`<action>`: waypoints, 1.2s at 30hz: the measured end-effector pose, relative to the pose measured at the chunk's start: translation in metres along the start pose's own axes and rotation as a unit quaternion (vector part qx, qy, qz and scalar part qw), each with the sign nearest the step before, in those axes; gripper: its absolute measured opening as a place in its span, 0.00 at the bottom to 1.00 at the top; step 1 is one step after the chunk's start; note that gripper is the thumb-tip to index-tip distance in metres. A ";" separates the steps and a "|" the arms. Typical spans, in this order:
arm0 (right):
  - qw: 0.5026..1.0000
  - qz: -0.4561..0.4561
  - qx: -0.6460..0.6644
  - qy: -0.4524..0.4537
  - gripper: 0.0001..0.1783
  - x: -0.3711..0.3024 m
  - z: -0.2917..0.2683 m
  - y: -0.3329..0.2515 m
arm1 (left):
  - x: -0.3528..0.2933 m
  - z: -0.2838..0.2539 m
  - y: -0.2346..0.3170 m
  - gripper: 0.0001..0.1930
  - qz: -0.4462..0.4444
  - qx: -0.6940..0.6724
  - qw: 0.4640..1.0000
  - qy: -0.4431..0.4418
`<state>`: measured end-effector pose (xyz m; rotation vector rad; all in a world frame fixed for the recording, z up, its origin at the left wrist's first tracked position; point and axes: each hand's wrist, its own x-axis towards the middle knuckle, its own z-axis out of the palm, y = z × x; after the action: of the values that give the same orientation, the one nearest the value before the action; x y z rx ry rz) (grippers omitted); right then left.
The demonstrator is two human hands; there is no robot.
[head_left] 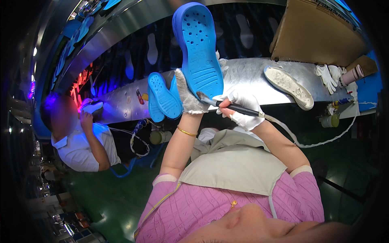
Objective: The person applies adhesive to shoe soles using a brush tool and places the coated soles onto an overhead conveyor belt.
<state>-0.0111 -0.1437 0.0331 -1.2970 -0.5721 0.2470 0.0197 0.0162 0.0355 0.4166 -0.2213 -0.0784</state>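
Observation:
A large blue shoe sole (200, 52) is held up in front of me, its inner face with holes and ridges showing. My left hand (189, 95), in a stained glove, grips its lower left edge. My right hand (245, 103), in a white glove with some fingertips bare, is closed round a black-handled brush (209, 101). The bristles are at the lower rim of the sole; whether they touch is unclear. A pale hose (291, 135) runs from the brush's back end. Several smaller blue soles (165, 97) stand left of my left hand.
On the metal ledge (247, 71) to the right lies a crusted white sole (289, 87), with white gloves (325, 79) and a pink cylinder (352, 75) farther right. Cardboard (320, 36) stands behind. Soles (152, 48) lie on the dark conveyor. A co-worker (87, 141) sits at the left.

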 end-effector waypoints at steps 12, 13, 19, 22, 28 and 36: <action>0.991 -0.027 -0.109 -0.070 0.06 0.018 -0.019 -0.009 | 0.008 0.000 0.020 0.44 -0.063 0.013 0.998 0.007; 0.991 -0.009 -0.113 -0.070 0.07 0.016 -0.018 -0.010 | 0.009 -0.003 0.022 0.45 -0.068 0.020 0.997 -0.005; 0.975 0.183 0.029 -0.120 0.07 -0.002 -0.030 -0.006 | 0.016 -0.005 0.029 0.45 -0.090 -0.036 0.993 -0.067; 0.978 0.179 0.063 -0.091 0.07 0.002 -0.035 -0.014 | 0.016 0.002 0.036 0.44 -0.121 -0.088 0.986 -0.077; 0.942 -0.248 -0.225 -0.021 0.11 0.030 -0.020 -0.024 | 0.021 0.004 0.031 0.42 -0.135 -0.010 0.991 -0.015; 0.970 -0.112 -0.178 -0.124 0.09 0.028 -0.028 -0.014 | 0.039 0.008 0.039 0.25 -0.226 0.108 0.964 0.088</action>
<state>0.0254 -0.1576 0.0492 -1.5428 -1.0042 0.1201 0.0569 0.0442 0.0668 0.6835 0.0456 -0.4674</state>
